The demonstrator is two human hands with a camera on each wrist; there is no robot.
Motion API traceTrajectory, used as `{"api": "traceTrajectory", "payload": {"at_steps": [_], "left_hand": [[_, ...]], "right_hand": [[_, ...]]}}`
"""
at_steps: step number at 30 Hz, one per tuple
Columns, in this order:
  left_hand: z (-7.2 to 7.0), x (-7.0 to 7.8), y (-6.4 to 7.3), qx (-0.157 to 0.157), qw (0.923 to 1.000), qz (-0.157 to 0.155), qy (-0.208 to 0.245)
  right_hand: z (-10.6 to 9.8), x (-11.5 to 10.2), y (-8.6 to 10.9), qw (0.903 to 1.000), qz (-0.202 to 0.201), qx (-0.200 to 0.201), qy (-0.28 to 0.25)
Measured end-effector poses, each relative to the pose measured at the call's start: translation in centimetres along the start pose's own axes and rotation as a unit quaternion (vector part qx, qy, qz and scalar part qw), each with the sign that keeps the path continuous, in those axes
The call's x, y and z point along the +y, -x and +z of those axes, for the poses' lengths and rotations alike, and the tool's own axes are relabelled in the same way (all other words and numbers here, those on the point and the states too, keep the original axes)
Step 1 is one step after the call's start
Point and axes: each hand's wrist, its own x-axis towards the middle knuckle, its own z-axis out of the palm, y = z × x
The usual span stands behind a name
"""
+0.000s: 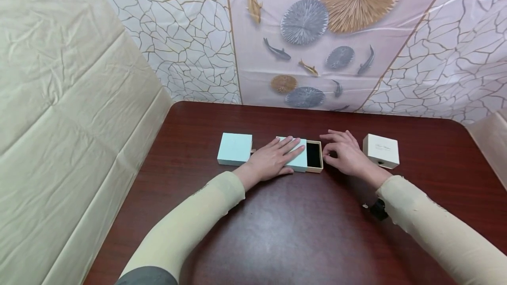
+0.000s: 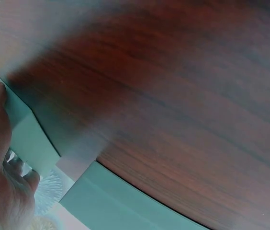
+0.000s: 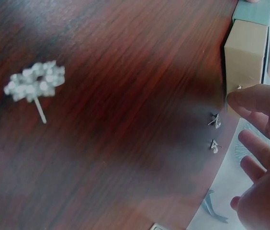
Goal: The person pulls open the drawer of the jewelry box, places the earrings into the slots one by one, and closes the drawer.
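A pale blue slide-out jewelry box (image 1: 302, 162) lies mid-table in the head view, its cream drawer (image 1: 321, 157) with a black lining drawn part way out to the right. Spread flat, my left hand (image 1: 275, 159) rests on the box's sleeve, thumb along the near side. My right hand (image 1: 346, 155) is at the drawer's outer end, thumb and forefinger pinching there; a small metal fitting (image 3: 240, 87) shows beside the thumb, while whatever tab they pinch is hidden. In the right wrist view, a white flower-shaped stud earring (image 3: 35, 82) and two small studs, an upper stud (image 3: 215, 120) and a lower stud (image 3: 215, 145), lie on the table.
A second pale blue box (image 1: 235, 148), closed, sits left of my left hand. To the right of my right hand stands a white box (image 1: 381, 148) with printed lettering. The dark red-brown table (image 1: 269, 228) ends at a patterned cloth backdrop (image 1: 198, 56).
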Motion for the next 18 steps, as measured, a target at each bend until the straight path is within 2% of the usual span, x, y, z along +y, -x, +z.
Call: {"api": "traceTrajectory", "payload": {"at_steps": [18], "left_hand": [[-0.07, 0.06, 0.05, -0.002, 1.0, 0.0, 0.008]], "right_hand": [[0.1, 0.37, 0.06, 0.9998, -0.012, 0.014, 0.008]]}}
